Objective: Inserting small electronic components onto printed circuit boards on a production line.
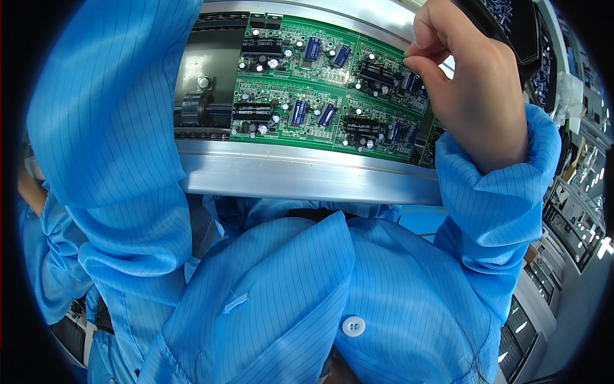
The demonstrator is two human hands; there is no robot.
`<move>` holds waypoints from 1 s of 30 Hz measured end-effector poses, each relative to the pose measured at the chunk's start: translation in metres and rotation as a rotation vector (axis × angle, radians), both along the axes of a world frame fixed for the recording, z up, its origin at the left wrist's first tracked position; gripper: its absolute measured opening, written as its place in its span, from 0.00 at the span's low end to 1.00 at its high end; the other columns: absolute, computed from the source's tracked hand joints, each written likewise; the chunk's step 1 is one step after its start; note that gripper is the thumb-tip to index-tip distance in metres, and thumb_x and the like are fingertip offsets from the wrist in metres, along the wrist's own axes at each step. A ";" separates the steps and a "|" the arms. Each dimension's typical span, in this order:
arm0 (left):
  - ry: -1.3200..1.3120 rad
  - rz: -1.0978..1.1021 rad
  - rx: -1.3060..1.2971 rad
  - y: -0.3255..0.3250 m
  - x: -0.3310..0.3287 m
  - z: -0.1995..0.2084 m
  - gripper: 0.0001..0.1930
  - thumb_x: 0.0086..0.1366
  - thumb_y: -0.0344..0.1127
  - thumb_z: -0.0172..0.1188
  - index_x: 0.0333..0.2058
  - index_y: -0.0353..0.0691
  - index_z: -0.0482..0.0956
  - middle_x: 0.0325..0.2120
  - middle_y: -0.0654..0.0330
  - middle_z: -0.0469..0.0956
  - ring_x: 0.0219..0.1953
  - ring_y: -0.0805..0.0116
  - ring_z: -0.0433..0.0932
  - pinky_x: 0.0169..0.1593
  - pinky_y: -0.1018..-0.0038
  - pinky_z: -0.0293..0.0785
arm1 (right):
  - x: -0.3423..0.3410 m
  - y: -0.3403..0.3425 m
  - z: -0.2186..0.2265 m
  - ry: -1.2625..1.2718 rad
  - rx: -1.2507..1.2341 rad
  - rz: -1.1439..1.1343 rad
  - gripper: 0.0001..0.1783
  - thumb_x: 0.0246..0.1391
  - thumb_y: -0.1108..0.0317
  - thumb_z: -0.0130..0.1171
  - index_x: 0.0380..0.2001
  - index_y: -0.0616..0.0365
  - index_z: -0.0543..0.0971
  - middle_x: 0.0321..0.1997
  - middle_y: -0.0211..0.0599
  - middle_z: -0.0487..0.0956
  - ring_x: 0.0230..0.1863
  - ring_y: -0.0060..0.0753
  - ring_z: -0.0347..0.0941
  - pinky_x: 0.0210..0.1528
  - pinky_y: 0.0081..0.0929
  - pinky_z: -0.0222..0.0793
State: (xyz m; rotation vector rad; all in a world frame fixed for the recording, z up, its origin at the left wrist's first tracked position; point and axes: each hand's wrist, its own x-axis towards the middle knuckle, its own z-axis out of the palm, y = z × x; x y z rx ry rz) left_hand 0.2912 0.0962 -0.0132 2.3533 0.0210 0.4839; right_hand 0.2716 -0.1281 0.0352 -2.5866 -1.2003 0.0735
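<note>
My right hand (476,77) hovers above the right end of a green circuit board panel (294,136), its thumb and index finger pinched together. Whatever lies between the fingertips, if anything, is too small to make out. The panel carries black cylindrical capacitors (262,46), dark blue capacitors (312,48) and several smaller silver-topped parts. Nearest to the pinched fingers are a blue capacitor (408,80) and a black one. My left arm, in a blue striped sleeve (115,102), reaches up past the upper edge, so my left hand is out of the picture.
A wide metal rail (307,174) runs along the board's near side, another (345,14) along its far side. Left of the board sits a metal shaft with a collar (197,107). Dark bins hold small blue parts (501,11) at upper right. Another person's arm (31,192) shows at far left.
</note>
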 end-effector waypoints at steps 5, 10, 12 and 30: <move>0.037 0.021 0.001 0.002 -0.004 -0.003 0.07 0.54 0.24 0.58 0.34 0.32 0.78 0.24 0.60 0.75 0.23 0.77 0.69 0.29 0.85 0.67 | 0.000 0.007 0.001 0.020 0.054 0.041 0.12 0.31 0.85 0.54 0.18 0.57 0.66 0.15 0.33 0.71 0.16 0.35 0.65 0.21 0.24 0.61; 0.073 0.046 0.003 0.005 -0.010 -0.005 0.07 0.54 0.24 0.58 0.34 0.32 0.77 0.24 0.60 0.75 0.24 0.77 0.69 0.29 0.85 0.67 | -0.002 0.007 0.001 0.063 0.041 0.032 0.12 0.33 0.85 0.56 0.20 0.57 0.68 0.17 0.34 0.73 0.19 0.33 0.68 0.25 0.23 0.64; 0.086 0.050 0.006 0.005 -0.012 -0.004 0.08 0.54 0.24 0.58 0.34 0.32 0.77 0.24 0.60 0.75 0.24 0.77 0.69 0.29 0.85 0.67 | -0.006 0.006 0.005 0.092 0.017 -0.006 0.13 0.36 0.85 0.58 0.24 0.57 0.69 0.20 0.33 0.75 0.22 0.30 0.71 0.28 0.21 0.68; 0.123 0.049 0.043 0.000 -0.023 0.014 0.09 0.54 0.24 0.58 0.36 0.32 0.77 0.25 0.60 0.74 0.24 0.77 0.68 0.29 0.86 0.67 | -0.014 0.000 0.012 -0.038 0.043 -0.122 0.13 0.36 0.81 0.62 0.25 0.55 0.70 0.22 0.29 0.77 0.23 0.27 0.72 0.28 0.22 0.68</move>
